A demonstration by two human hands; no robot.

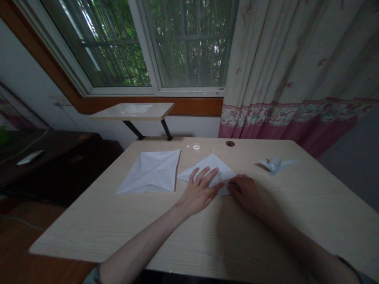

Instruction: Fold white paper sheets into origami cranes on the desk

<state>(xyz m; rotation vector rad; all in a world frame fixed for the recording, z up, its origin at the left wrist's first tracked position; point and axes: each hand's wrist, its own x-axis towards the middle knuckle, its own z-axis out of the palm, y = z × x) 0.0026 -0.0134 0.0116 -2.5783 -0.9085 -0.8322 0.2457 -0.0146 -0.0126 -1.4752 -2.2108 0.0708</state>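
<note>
A folded white sheet of paper [211,161] lies on the table in front of me, one corner pointing away. My left hand [199,191] rests on it with the fingers spread, pressing it down. At the paper's near right edge, my right hand [244,191] has its fingers curled in and closed on the paper; the fingertips are partly hidden. To the left lies a second white sheet [158,171], opened out and marked with creases. A folded paper crane [275,165] sits to the right, apart from both hands.
The pale wooden table [177,244] has a round cable hole [230,144] near its back edge. A small raised shelf [111,112] at the back left bears white paper [139,108]. Behind are a window and a curtain [266,79]; a dark desk [68,154] stands at the left.
</note>
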